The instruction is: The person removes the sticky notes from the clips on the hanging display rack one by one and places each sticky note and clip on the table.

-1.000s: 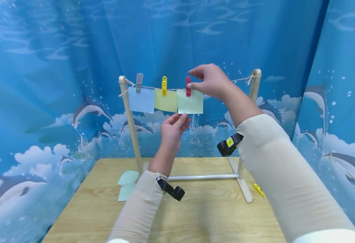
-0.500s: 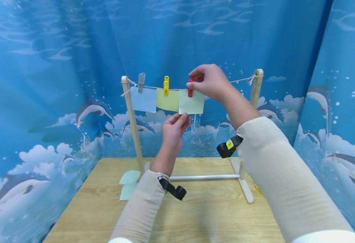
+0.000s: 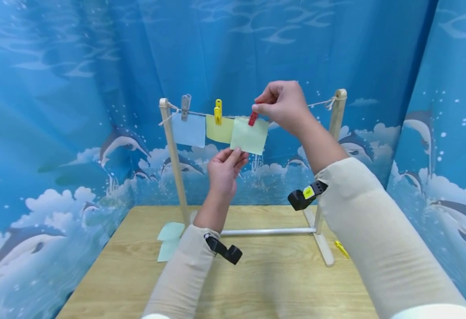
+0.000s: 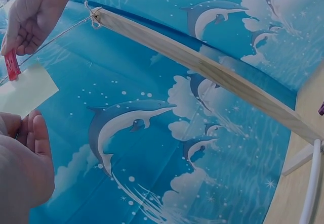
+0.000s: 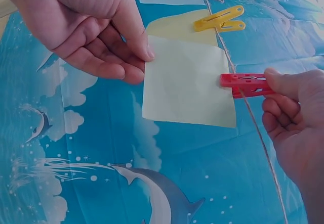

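Pale green note, one: tilted, at the line. My left hand: pinching its lower edge. My right hand: gripping the red clothespin at the note's top edge. Risk, I judge: squeezing the clothespin while tugging below could drop it.

Left hand pinches a pale-green square paper; right hand pinches a red plastic clothespin at its edge.
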Available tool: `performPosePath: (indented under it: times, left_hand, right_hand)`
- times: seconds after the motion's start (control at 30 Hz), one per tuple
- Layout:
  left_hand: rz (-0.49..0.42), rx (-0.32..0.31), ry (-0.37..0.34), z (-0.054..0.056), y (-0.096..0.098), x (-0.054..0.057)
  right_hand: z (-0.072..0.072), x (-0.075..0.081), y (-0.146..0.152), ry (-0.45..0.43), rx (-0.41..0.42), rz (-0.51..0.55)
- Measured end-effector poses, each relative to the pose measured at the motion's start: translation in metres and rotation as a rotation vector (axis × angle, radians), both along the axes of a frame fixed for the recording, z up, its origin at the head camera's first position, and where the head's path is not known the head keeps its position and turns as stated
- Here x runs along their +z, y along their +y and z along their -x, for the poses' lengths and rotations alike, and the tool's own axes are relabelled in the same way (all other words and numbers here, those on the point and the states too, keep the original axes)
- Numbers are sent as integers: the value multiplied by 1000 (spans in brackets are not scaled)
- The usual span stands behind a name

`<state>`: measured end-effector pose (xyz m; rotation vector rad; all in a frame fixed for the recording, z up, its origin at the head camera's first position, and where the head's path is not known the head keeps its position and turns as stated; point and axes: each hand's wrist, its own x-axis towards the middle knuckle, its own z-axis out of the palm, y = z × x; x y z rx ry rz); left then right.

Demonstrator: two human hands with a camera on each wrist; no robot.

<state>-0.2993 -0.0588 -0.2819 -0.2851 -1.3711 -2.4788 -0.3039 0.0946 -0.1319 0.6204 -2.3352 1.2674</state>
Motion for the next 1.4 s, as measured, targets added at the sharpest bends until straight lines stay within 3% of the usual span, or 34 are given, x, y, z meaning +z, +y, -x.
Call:
performPosePath:
  times: [0.4, 0.77, 0.97, 1.4]
  left_hand:
    - [16, 29, -37, -5, -9, -5]
    - [-13, 41, -25, -11, -22, -14]
    - [-9, 41, -8, -13, -29, -15]
    - [3, 61, 47, -23, -40, -25]
  right_hand:
    - [1, -7, 9, 231, -35, 286]
    - [-11, -26, 26, 229, -34, 264]
    - [-19, -39, 36, 222, -38, 383]
    - [-28, -68, 57, 217, 82, 515]
